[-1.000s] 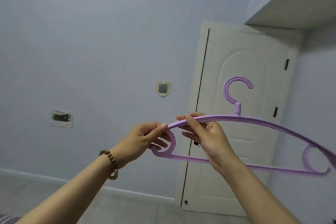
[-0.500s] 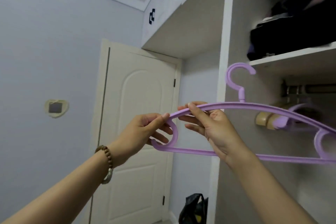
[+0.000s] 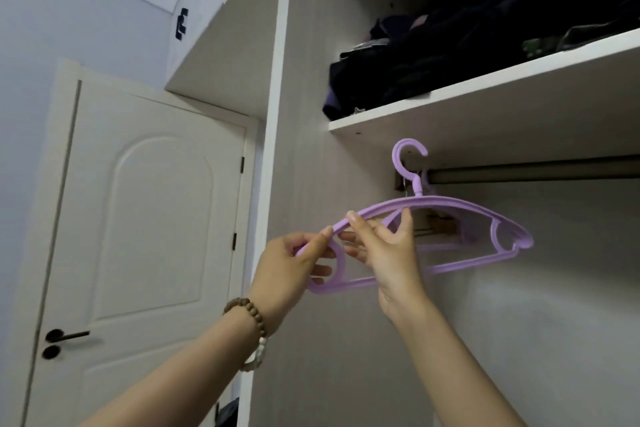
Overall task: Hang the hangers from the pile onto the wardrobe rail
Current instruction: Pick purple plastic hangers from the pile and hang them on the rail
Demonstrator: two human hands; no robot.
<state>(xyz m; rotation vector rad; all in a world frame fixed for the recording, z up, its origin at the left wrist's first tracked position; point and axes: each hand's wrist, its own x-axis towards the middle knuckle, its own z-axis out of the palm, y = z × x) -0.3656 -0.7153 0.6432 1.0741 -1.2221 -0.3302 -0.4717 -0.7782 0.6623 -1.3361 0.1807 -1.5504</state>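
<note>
Left hand (image 3: pixel 294 262) pinches the near end of the purple hanger (image 3: pixel 446 206), beaded bracelet (image 3: pixel 249 314) on that wrist. Right hand (image 3: pixel 388 253) is closed around the hanger's upper arm. Its hook (image 3: pixel 407 158) sits just in front of the rail (image 3: pixel 533 172), not over it. Dark clothes (image 3: pixel 433 59) on the shelf (image 3: pixel 485 90) above. No readable writing.

Bare forearms, a brown beaded bracelet (image 3: pixel 250 319) on the left wrist
</note>
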